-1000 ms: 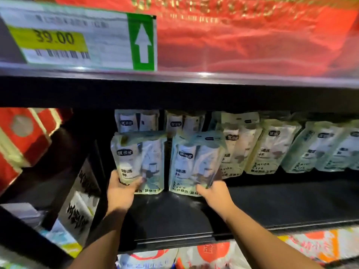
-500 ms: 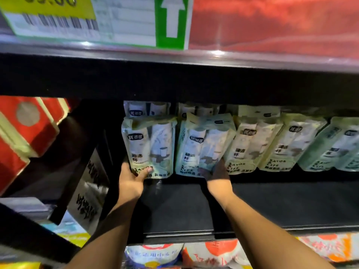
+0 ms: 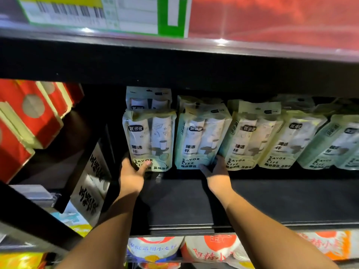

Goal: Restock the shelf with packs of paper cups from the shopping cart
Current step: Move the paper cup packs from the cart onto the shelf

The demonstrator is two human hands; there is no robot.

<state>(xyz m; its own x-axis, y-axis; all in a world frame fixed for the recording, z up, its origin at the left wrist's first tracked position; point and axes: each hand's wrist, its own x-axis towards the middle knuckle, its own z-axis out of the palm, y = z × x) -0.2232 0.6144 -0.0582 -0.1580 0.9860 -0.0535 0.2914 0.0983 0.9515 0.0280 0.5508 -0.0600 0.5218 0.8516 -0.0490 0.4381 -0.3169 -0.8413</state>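
Two bare arms reach onto the dark shelf [image 3: 272,199]. The left hand [image 3: 132,173] grips the left pack [image 3: 150,136] by its lower left corner, thumb across the front. The right hand [image 3: 217,173] holds the right pack [image 3: 200,138] at its lower right edge, fingers tucked beside the next pack [image 3: 252,136]. Both held packs stand upright at the far side of the shelf, side by side. Red boxes [image 3: 29,121] sit to the left, and a price tag [image 3: 108,14] hangs above.

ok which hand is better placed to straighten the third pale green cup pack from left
Likely right: the right hand grips the second pale green cup pack at its bottom right, beside the third pack; the left hand holds the first pack, farther off.
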